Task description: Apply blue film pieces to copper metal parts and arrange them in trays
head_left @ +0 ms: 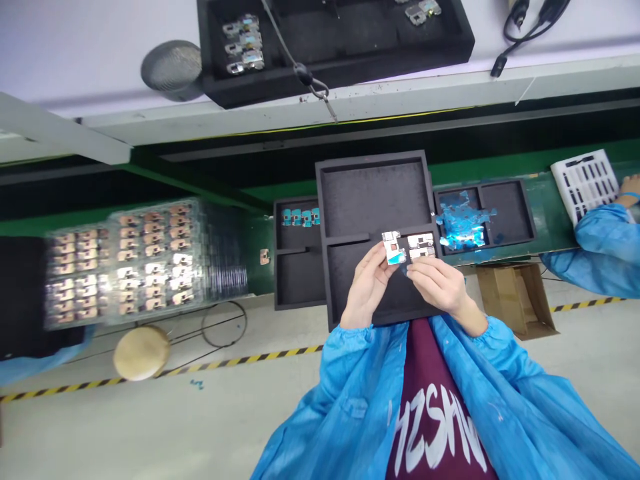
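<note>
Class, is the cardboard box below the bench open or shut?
Open: looking down, we see inside the cardboard box, its top uncovered.

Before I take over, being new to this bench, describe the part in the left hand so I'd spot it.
Find the large black tray in front of the maroon shirt. Over its near half, the left hand holds the part. A bright blue patch at its lower edge separates it from the two parts just right of it.

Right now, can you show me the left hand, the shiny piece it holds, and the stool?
Left hand [367, 285]: head view, middle of the hand.
Shiny piece [393, 249]: head view, near its middle.
Stool [142, 353]: head view, middle of its round top.
</note>
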Action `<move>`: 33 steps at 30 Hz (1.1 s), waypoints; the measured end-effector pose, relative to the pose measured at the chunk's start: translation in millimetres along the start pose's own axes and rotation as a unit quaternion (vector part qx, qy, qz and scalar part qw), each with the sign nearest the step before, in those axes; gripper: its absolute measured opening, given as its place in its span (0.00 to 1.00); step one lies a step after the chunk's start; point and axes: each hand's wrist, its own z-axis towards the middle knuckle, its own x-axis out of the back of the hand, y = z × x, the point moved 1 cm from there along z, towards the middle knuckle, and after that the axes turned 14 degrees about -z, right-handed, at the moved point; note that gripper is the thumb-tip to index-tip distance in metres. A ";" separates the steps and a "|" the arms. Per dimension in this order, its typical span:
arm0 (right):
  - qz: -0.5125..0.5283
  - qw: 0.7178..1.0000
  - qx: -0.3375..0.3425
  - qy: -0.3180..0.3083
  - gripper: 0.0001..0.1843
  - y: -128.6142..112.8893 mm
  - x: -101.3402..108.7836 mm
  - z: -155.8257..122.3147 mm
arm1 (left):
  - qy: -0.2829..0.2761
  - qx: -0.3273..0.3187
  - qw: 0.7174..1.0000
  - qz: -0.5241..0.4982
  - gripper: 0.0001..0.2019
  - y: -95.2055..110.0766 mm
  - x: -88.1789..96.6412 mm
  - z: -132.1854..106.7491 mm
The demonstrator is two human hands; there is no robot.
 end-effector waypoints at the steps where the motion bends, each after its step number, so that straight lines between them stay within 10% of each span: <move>1: -0.002 1.000 0.006 0.005 0.11 -3.1 0.0 -4.0 | 0.005 -0.014 1.000 0.005 0.17 0.6 -0.4 1.5; 4: 0.031 0.998 -0.008 0.057 0.11 -8.1 4.6 -19.1 | 0.048 -0.082 0.995 0.022 0.17 5.3 -1.0 1.8; 7: 0.051 0.975 -0.163 0.140 0.06 15.2 12.6 -40.2 | 0.074 -0.141 0.982 0.104 0.15 9.5 -1.5 -6.5; 12: 0.107 0.770 -0.615 0.133 0.10 129.1 1.4 -89.9 | -0.108 -0.085 0.915 0.379 0.03 -13.1 -8.0 -16.3; 15: 0.133 0.707 -0.691 0.070 0.11 192.5 -20.5 -114.1 | -0.152 -0.133 0.866 0.457 0.06 -36.6 -9.9 -14.7; 19: 0.140 0.681 -0.717 0.044 0.13 242.9 -49.4 -127.2 | -0.130 -0.209 0.832 0.497 0.10 -49.7 -2.6 -21.2; 25: 0.129 0.688 -0.714 0.014 0.11 293.2 -74.7 -121.8 | -0.163 -0.270 0.683 0.658 0.17 -46.2 12.1 -34.3; 33: 0.034 0.740 -0.672 -0.008 0.34 292.4 -68.0 -135.2 | -0.146 -0.307 0.653 0.677 0.10 -58.9 2.3 -30.7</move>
